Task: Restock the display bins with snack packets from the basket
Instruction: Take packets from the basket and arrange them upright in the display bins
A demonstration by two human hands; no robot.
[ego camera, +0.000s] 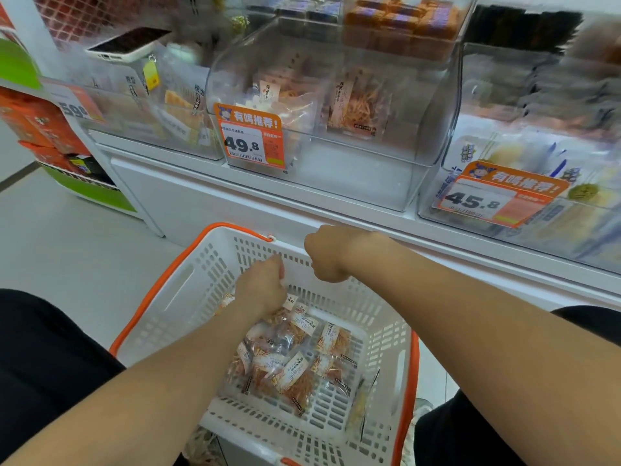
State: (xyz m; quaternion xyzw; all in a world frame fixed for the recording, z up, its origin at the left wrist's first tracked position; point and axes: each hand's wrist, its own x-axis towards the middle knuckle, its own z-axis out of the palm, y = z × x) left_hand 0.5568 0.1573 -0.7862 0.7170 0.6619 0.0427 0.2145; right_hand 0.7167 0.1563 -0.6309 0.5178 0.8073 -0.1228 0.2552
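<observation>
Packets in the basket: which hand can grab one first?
Left, probably. The left hand is down inside the basket, right at the packets. The right hand is higher, by the far rim, away from the pile.

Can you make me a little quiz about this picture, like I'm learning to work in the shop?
1. True or false: the basket is empty.
2. Pick one: what price is on the tag of the middle bin? A) 12.5 B) 49.8 C) 45.8
3. Short answer: which hand reaches down to the packets in the basket?

Key
1. False, it holds packets.
2. B
3. The left hand.
</observation>
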